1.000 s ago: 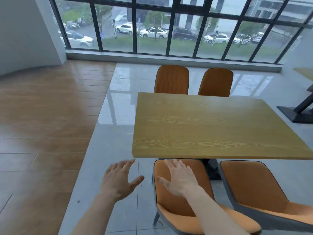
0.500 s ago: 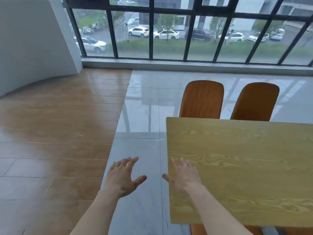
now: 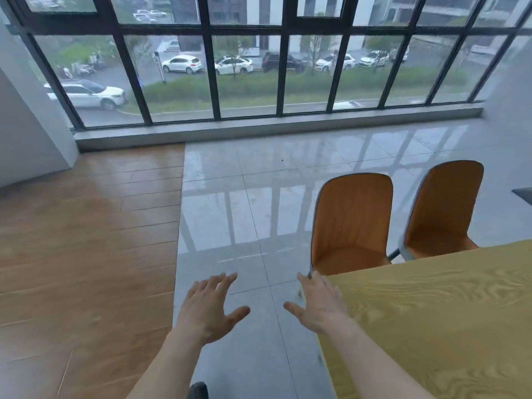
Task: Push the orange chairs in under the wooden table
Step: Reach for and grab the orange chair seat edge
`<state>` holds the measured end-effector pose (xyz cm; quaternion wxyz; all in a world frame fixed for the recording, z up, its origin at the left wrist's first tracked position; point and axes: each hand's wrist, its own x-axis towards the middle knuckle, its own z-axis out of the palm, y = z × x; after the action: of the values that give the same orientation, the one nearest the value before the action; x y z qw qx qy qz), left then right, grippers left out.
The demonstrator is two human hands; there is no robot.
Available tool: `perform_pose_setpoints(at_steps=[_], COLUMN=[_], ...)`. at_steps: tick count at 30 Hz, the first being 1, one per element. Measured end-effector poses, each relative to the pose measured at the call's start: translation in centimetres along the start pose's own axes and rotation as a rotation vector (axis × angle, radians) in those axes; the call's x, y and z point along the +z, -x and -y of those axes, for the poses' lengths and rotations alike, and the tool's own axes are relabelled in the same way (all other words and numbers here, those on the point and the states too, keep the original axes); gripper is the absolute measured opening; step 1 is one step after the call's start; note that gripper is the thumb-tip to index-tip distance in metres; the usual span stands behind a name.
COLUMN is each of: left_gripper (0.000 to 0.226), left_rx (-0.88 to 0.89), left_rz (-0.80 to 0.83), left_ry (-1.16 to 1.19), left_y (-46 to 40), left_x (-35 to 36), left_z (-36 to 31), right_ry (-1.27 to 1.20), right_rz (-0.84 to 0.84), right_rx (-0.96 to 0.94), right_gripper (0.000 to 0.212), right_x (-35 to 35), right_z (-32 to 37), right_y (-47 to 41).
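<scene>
— Where are the orange chairs seen?

— Two are seen at the far side of the wooden tabletop [image 3: 449, 318]: the nearer chair [image 3: 352, 223] and the farther chair [image 3: 444, 208]. Their seats are partly tucked beneath the tabletop edge, backrests standing clear.

— And the hands?

— The left hand [image 3: 208, 308] is held over the grey tiled floor [image 3: 253, 203], its grip spread apart and nothing held. The right hand [image 3: 321, 305] is likewise splayed, empty, over the tabletop's near corner.
</scene>
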<state>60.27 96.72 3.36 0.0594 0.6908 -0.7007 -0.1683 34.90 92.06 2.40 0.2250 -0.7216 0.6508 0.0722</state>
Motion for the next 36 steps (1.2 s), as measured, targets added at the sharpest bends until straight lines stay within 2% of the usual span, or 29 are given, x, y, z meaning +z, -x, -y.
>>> perform_pose_setpoints(at_steps=[4, 8, 18, 22, 26, 31, 36], left_gripper=[0.079, 0.078, 0.077, 0.077, 0.077, 0.078, 0.076], left_rx=[0.115, 0.244, 0.543, 0.626, 0.778, 1.057, 1.465], left_rz=[0.045, 0.097, 0.243, 0.309, 0.322, 0.376, 0.519], left_ry=[0.007, 0.024, 0.001, -0.05, -0.084, -0.121, -0.194], left_y=[-10.8, -21.3, -45.5, -56.1, -65.1, -71.7, -74.7], left_x=[-3.3, -6.8, -5.7, -5.3, -5.7, -4.5, 1.0], left_z=[4.5, 5.3, -2.9, -7.4, -14.9, -26.3, -38.1], right_ry=[-0.05, -0.118, -0.317, -0.454, -0.579, -0.718, -0.92], right_rz=[-0.023, -0.066, -0.14, -0.137, -0.207, -0.345, -0.414], right_rx=[0.146, 0.28, 0.628, 0.747, 0.892, 1.087, 1.39], right_gripper=[0.084, 0.084, 0.083, 0.082, 0.081, 0.077, 0.076], right_x=[-2.7, -6.5, -11.8, -14.2, -17.7, -20.6, -19.7], right_z=[4.0, 5.8, -1.8, -6.3, -11.0, -16.4, -19.1], right_y=[-7.8, -13.8, -29.6, -36.4, -39.0, -39.1, -38.4])
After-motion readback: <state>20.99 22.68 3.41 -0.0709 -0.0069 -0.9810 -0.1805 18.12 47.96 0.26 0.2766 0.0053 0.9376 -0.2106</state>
